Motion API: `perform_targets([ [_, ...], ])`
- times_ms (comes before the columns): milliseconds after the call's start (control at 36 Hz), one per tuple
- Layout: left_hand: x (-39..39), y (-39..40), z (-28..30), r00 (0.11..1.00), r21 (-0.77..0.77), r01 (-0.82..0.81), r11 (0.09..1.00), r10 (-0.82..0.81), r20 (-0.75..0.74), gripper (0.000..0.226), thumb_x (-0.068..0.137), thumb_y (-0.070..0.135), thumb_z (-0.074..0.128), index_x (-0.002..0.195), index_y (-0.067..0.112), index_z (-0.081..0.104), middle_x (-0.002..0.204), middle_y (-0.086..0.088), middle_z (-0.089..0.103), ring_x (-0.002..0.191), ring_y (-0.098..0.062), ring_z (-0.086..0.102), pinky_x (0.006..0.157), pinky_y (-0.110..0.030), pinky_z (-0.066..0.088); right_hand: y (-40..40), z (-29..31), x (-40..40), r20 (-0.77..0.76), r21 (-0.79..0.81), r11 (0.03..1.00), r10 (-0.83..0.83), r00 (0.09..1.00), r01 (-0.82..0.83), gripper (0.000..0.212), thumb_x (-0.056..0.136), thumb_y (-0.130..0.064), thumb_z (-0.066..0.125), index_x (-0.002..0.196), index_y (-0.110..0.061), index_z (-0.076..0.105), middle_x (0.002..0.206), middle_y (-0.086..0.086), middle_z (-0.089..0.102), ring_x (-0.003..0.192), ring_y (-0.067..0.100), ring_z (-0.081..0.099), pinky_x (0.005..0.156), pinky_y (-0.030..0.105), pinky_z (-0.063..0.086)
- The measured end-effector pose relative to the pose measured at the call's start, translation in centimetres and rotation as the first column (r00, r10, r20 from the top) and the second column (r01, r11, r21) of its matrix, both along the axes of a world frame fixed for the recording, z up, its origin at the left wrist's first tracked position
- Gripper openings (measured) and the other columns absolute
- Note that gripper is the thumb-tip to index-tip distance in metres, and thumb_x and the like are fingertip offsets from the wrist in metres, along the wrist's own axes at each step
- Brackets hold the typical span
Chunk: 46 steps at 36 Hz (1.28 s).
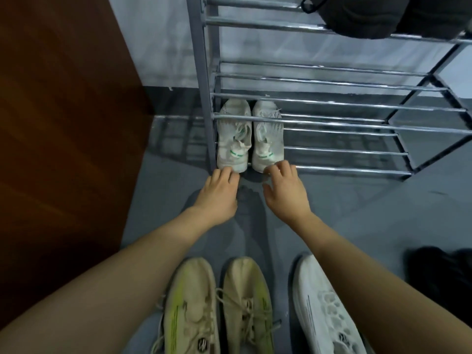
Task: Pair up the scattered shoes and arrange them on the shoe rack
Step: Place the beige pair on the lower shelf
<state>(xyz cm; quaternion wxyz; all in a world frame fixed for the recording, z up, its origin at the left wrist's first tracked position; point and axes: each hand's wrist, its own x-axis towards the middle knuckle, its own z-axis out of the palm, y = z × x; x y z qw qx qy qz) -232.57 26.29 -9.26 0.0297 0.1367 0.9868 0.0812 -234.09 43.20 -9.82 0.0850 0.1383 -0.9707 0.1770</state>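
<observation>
A pair of white sneakers with green marks sits side by side at the left end of the metal shoe rack's (332, 169) bottom shelf, toes pointing inward: the left shoe (233, 139) and the right shoe (268, 136). My left hand (219, 195) touches the heel of the left shoe with relaxed fingertips. My right hand (286, 190) touches the heel of the right shoe the same way. On the grey floor near me lie a cream-and-yellow pair (217, 307) and a single white mesh sneaker (324, 307).
A brown wooden door (58, 123) stands at the left. A black shoe (439, 272) lies on the floor at the right edge. Black shoes (370, 16) sit on an upper shelf of the rack. The middle shelf bars hold nothing in view.
</observation>
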Motion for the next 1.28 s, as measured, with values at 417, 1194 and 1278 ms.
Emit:
perform_targets([
  [417, 10.6, -4.4, -1.4, 0.847, -0.218, 0.212, 0.953, -0.068, 0.527, 0.03, 0.087, 0.016, 0.05, 0.116, 0.011, 0.048, 0.121, -0.01, 0.048, 0.115, -0.029, 0.044, 0.089, -0.034, 0.039, -1.9, -2.7, 9.9, 0.574, 0.181, 0.876, 0.274, 0.771, -0.447, 0.04, 0.089, -0.03, 0.055, 0.127, -0.018, 0.051, 0.123, 0.007, 0.052, 0.114, 0.027, 0.047, 0.092, 0.032, 0.036],
  [1194, 0.2, 3.2, -1.9, 0.979, 0.111, -0.053, 0.992, 0.03, 0.203, 0.026, 0.093, 0.004, 0.039, 0.115, 0.008, 0.05, 0.123, -0.01, 0.042, 0.116, -0.029, 0.041, 0.086, -0.043, 0.045, 2.3, -1.2, 2.7, 0.337, 0.201, 0.979, -0.112, 0.935, 0.045, 0.043, 0.088, -0.015, 0.055, 0.129, -0.007, 0.045, 0.128, 0.012, 0.043, 0.114, 0.032, 0.041, 0.082, 0.037, 0.041],
  [1278, 1.7, 2.8, -2.1, 0.973, 0.126, -0.042, 0.991, 0.012, 0.231, 0.028, 0.091, 0.01, 0.042, 0.119, 0.008, 0.047, 0.124, -0.011, 0.04, 0.117, -0.031, 0.04, 0.091, -0.045, 0.043, 2.3, -1.6, 3.6, 0.367, 0.113, 0.993, -0.066, 0.928, 0.026, 0.038, 0.088, -0.016, 0.054, 0.124, -0.006, 0.048, 0.126, 0.013, 0.043, 0.111, 0.032, 0.044, 0.079, 0.039, 0.043],
])
